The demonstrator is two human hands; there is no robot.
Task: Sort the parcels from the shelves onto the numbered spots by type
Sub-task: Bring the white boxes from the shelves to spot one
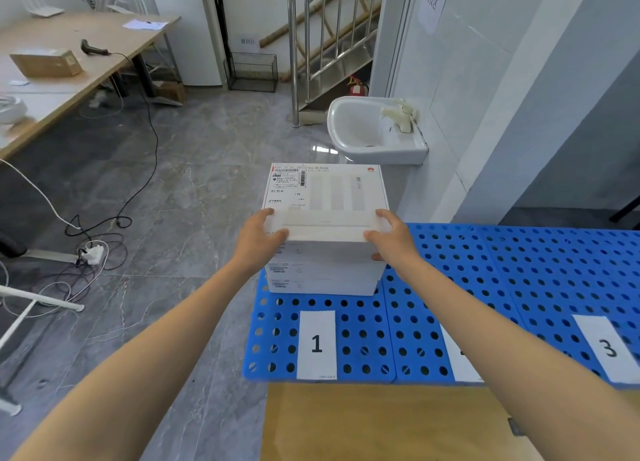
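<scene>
**A:** The grip: what is each one doing?

**B:** The left grip [265, 233] is curling round the near left corner of the white parcel [327, 197]. The right grip [388, 237] is clasping the near right corner, with one finger wrapping under the edge. Both are holding that parcel and nothing else.

**A:** And where is the parcel sitting?

**B:** It is lying flat on top of a stack of white boxes [322, 277] of the same look, edges lining up with them. I cannot tell whether it is pressing fully on the stack or hanging a touch above it. A shipping label is showing on its top face, at the far left corner.

**A:** What is the stack standing on?

**B:** It is standing on the blue perforated mat [519, 270], at its left end, just behind the paper tag "1" [316, 344]. The tag "3" [607, 348] is lying well to the right. Between them the right forearm is covering most of another tag [457, 360], so I am not reading its number.

**A:** Anything else around?

**B:** A white sink [367, 128] is hanging on the wall beyond the stack. Far left, a desk [114, 34] is carrying a brown carton [46, 62] and a handheld scanner [92, 48], its cable trailing down to the grey floor [194, 190].
</scene>
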